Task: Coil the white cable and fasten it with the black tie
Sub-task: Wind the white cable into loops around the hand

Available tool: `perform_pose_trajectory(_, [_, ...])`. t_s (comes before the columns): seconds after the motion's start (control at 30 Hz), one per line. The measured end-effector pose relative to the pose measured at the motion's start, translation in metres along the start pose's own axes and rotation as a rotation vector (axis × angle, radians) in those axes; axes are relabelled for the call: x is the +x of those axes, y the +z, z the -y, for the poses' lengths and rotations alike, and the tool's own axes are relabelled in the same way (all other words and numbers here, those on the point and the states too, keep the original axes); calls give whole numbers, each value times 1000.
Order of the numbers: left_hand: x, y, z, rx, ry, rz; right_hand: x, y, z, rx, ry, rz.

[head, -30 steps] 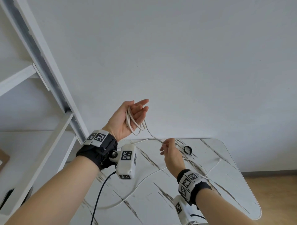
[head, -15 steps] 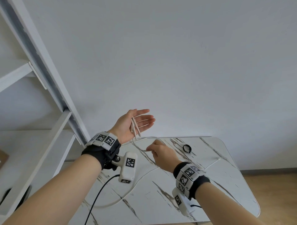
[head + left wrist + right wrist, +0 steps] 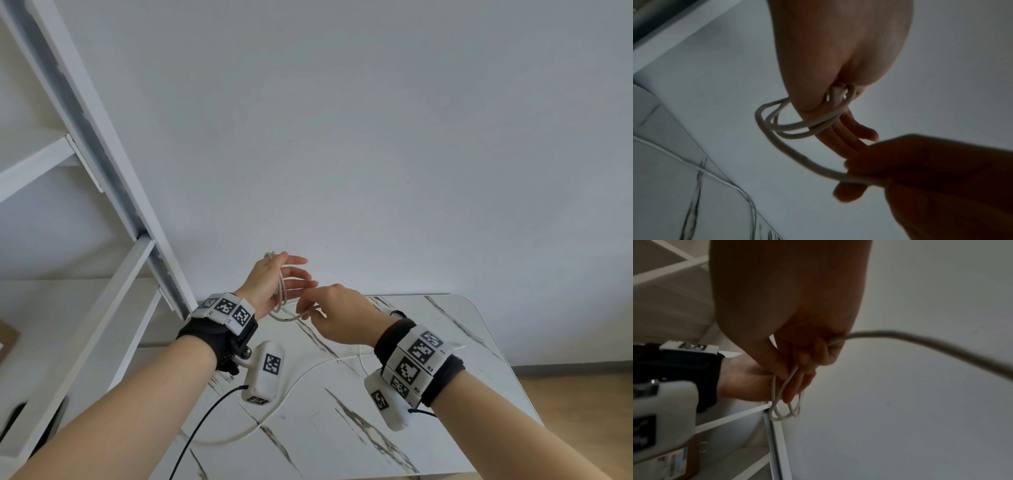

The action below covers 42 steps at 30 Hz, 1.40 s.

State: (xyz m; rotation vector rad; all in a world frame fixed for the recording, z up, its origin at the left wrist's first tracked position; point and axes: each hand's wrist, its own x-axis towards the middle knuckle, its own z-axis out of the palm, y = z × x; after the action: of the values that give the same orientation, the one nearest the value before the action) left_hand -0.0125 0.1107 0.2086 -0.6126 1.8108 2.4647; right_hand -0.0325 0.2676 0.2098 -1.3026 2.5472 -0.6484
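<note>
The white cable (image 3: pixel 281 298) is wound in loops round my left hand (image 3: pixel 270 284), which I hold up above the table's far left corner. Its fingers point straight right, and the thumb clamps the plug end (image 3: pixel 835 95) against the palm. My right hand (image 3: pixel 339 317) is just right of the left fingertips and pinches the cable (image 3: pixel 818 167) where it leaves the loops (image 3: pixel 777 404). The slack cable (image 3: pixel 301 377) trails down over the marble table (image 3: pixel 342 438). The black tie (image 3: pixel 396 312) lies on the far side of the table, partly hidden behind my right wrist.
A white shelf frame (image 3: pixel 102 161) leans along the left, close to my left forearm. A black wire (image 3: pixel 205 421) hangs from the left wrist camera. A plain wall stands behind the table, and wooden floor (image 3: pixel 582 394) shows to the right.
My right hand has risen and moved left with the cable until it nearly touches the left fingertips. The left hand has stayed up, with the loops round it.
</note>
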Motion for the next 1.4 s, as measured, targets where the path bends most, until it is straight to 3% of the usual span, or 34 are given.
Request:
perform_pose_trajectory(0.17, [-9, 3, 2, 188, -53, 47, 1, -13, 10, 86, -104, 0])
perform_pose_trajectory(0.4, [-25, 10, 3, 253, -216, 154, 9, -26, 7, 182, -24, 7])
perform_pose_trajectory(0.8, [-42, 1, 3, 304, -330, 356, 15, -32, -12, 247, -18, -227])
perform_pose_trajectory(1.0, [-50, 2, -5, 234, -383, 464, 13, -15, -15, 383, 73, -281])
perform_pose_trajectory(1.3, [-49, 12, -16, -57, -262, 405, 9, 21, -19, 377, 255, -296])
perform_pose_trajectory(1.4, [-46, 12, -20, -164, -215, 362, 3, 36, -26, 392, 254, -265])
